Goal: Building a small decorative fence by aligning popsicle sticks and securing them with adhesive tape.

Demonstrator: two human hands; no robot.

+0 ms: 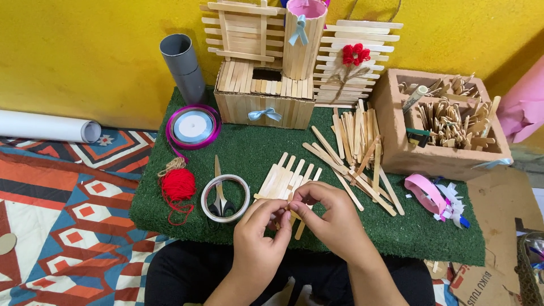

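Observation:
My left hand [262, 233] and my right hand [330, 218] meet over the front of a green turf mat [238, 147]. Both pinch a small wooden ice-cream stick piece [294, 216] between their fingertips. Just beyond my fingers lies a flat panel of glued sticks [286, 177], side by side. A loose heap of sticks [356, 148] spreads to the right of it.
A tape roll [225, 197] with scissors [220, 195] inside, a red yarn ball [178, 185] and a purple ribbon spool [193, 127] lie at left. A stick-built box [263, 97], a stick cup [303, 38], grey tube [182, 65] stand behind. A cardboard box of sticks [445, 122] is right.

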